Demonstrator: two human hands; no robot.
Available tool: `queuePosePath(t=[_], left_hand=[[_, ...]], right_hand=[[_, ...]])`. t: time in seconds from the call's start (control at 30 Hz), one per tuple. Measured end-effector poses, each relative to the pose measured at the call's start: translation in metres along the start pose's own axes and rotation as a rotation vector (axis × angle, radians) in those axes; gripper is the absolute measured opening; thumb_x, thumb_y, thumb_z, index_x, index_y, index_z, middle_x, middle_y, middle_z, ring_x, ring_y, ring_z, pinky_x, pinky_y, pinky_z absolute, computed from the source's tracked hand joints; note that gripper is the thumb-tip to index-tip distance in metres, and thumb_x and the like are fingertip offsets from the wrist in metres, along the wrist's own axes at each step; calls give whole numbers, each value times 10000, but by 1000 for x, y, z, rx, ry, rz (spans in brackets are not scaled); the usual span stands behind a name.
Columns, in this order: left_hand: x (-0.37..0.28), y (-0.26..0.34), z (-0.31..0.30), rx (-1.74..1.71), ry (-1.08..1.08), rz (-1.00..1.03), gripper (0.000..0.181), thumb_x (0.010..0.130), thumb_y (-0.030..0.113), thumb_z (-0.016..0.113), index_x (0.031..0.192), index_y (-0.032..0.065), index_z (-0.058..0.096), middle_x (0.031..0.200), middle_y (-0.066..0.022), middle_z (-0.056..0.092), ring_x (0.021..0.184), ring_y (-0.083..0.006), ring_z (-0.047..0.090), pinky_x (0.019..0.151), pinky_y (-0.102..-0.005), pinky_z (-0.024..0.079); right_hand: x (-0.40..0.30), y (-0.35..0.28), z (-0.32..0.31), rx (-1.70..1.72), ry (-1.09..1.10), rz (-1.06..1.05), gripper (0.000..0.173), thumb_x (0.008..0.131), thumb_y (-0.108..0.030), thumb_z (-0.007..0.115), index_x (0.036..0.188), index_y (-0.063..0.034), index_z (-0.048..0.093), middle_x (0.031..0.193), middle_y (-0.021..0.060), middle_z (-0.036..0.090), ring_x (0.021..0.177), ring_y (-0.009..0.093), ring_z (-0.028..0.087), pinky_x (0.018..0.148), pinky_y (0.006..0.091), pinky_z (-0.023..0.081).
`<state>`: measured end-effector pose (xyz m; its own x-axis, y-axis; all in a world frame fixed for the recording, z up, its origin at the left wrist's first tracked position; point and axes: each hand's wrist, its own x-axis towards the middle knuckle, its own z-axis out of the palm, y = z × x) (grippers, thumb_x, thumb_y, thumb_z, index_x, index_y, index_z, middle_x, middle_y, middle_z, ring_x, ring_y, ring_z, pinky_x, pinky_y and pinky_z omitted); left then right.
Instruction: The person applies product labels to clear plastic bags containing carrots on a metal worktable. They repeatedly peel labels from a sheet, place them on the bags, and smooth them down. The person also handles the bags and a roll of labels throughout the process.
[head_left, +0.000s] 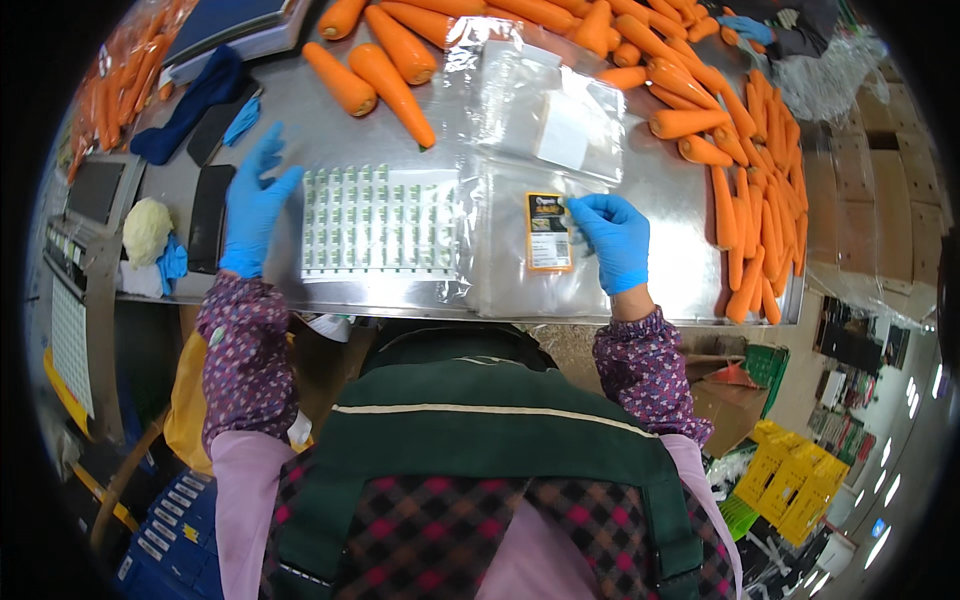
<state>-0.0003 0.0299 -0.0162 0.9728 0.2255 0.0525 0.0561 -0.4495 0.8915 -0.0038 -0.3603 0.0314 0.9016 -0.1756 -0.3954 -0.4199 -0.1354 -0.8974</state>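
Note:
My left hand (259, 199), in a blue glove, hovers with its fingers apart and nothing in them. It is just left of a sheet of small green-and-white stickers (375, 221). My right hand (615, 240), also gloved in blue, has its fingertips drawn together at the right edge of a black, orange and white printed label (550, 232). Whether something small is between the fingertips is too unclear to say. The label is on a flat clear plastic bag (502, 289) at the table's front edge. More clear bags (495, 112) lie behind it, with a white patch on one.
Loose carrots (390, 90) lie along the back of the metal table (277, 289), with a large heap (757, 202) at the right. At left are a black phone-like slab (210, 217), dark blue cloth (187, 105) and a pale round lump (147, 231). Another person's gloved hand (746, 30) touches carrots at the far right.

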Motion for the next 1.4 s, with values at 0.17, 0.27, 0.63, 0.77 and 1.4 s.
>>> queuePosePath(t=[0.17, 0.27, 0.63, 0.77, 1.4], left_hand=[[-7, 61, 30, -192, -329, -76, 303, 798, 128, 596, 1093, 62, 569, 961, -57, 598, 867, -125, 548, 770, -249, 447], [-33, 100, 79, -88, -516, 65, 106, 775, 74, 604, 862, 37, 652, 817, -57, 621, 746, -122, 566, 677, -242, 450], [-50, 80, 181, 300, -696, 457, 139, 695, 228, 659, 755, 113, 609, 777, -61, 509, 823, -238, 506, 699, -349, 444], [-46, 76, 182, 374, -570, 626, 74, 728, 177, 626, 741, 105, 633, 794, -43, 540, 741, -236, 510, 663, -336, 435], [-59, 78, 178, 249, -634, 468, 140, 677, 167, 663, 792, 105, 614, 787, -60, 532, 788, -235, 530, 684, -318, 447]], right_hand=[[5, 34, -19, -213, 91, 64, 212, 681, -187, 721, 706, 6, 636, 605, 39, 592, 492, 80, 508, 436, 218, 408], [8, 36, -13, -181, 72, 89, 220, 675, -181, 721, 726, 16, 638, 630, 48, 605, 515, 81, 519, 467, 227, 427], [23, 23, -15, -1208, 51, 2, 490, 643, -490, 676, 760, -20, 603, 754, 151, 625, 683, 294, 607, 613, 383, 471], [39, 45, -63, -675, 269, -32, 436, 667, -397, 708, 765, -3, 551, 673, 132, 602, 584, 226, 576, 574, 339, 474], [14, 37, -4, -937, 92, -272, 248, 666, -173, 706, 758, -33, 523, 716, 114, 599, 640, 275, 579, 582, 325, 466]])
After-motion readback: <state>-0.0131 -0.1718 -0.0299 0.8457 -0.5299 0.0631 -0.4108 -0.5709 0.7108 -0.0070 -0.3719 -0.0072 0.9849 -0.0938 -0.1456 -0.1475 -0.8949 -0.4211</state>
